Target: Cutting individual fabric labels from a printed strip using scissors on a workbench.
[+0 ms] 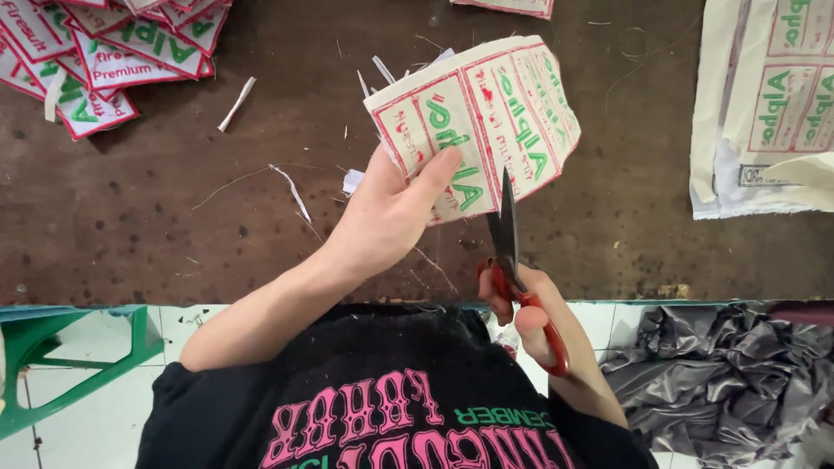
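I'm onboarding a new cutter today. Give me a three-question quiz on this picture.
1. True or false: the left hand holds the strip of printed fabric labels.
2. The right hand holds: A) a knife B) red-handled scissors C) a pen
3. Fill in: cut labels lie piled at the table's far ____ corner.

Key: 1 true. 2 B. 3 left.

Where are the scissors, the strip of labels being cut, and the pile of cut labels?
scissors point(506, 227), head view, on the dark blade.
strip of labels point(512, 108), head view, middle of the cloth.
pile of cut labels point(113, 52), head view, on a top label.
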